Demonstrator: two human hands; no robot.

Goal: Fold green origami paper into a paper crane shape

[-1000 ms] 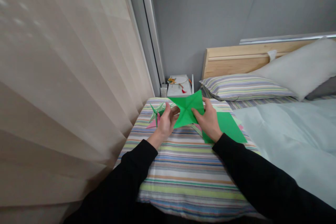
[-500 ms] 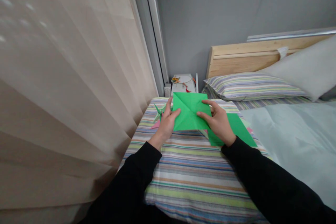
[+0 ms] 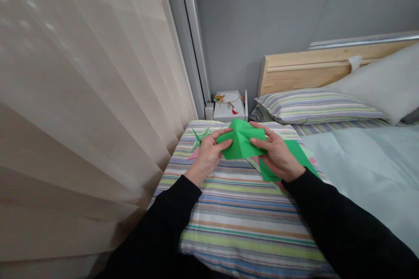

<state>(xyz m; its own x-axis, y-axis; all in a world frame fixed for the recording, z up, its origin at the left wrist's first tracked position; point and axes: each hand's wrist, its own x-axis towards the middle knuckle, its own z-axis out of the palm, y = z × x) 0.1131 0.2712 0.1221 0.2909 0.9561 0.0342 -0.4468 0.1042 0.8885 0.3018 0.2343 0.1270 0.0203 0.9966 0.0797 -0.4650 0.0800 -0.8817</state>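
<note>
A creased sheet of green origami paper [image 3: 241, 139] is held up between both hands, bending along its fold lines. My left hand [image 3: 211, 150] pinches its left edge between thumb and fingers. On the opposite side, my right hand [image 3: 276, 150] grips the sheet's right part, thumb in front. Beneath my right wrist lies another green sheet [image 3: 296, 159], flat on the striped cloth [image 3: 242, 209]. Just beyond my left hand sits a folded green paper shape [image 3: 198, 138], with a pink paper piece [image 3: 194, 154] beside it, partly hidden.
Behind the striped cloth stands a small white cabinet [image 3: 222, 112] with a red tassel [image 3: 233, 110] on top. A bed with a pale quilt [image 3: 366, 165], a striped pillow [image 3: 321, 107] and a wooden headboard [image 3: 294, 74] is at right. A beige curtain [image 3: 98, 117] hangs at left.
The green sheet, nearly flat before, now buckles along its creases with a raised middle peak. Both hands have shifted their grip on its sides, my left fingers coming further over it.
</note>
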